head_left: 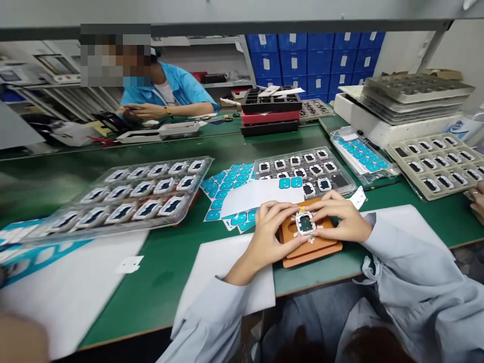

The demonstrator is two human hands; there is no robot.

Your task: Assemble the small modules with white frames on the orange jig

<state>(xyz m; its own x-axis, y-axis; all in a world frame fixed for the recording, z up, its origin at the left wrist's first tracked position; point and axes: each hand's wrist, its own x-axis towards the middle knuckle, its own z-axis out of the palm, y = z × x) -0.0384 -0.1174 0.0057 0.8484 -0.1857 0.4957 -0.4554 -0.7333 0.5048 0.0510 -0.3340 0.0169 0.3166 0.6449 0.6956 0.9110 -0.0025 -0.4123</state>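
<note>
A small white square frame with a dark centre lies on an orange block near the table's front edge. My left hand curves around its left side, thumb and fingers touching its edges. From the right, my right hand closes in on the same part, its fingertips at the upper and lower right edges. Both hands hold the part between them on the block. A white sheet and sheets of blue stickers lie just beyond my left hand.
Trays of similar parts stand left, behind the block and right. Black and red trays are stacked farther back. A person in blue works opposite; another hand shows at the right edge. A shelf beam crosses above.
</note>
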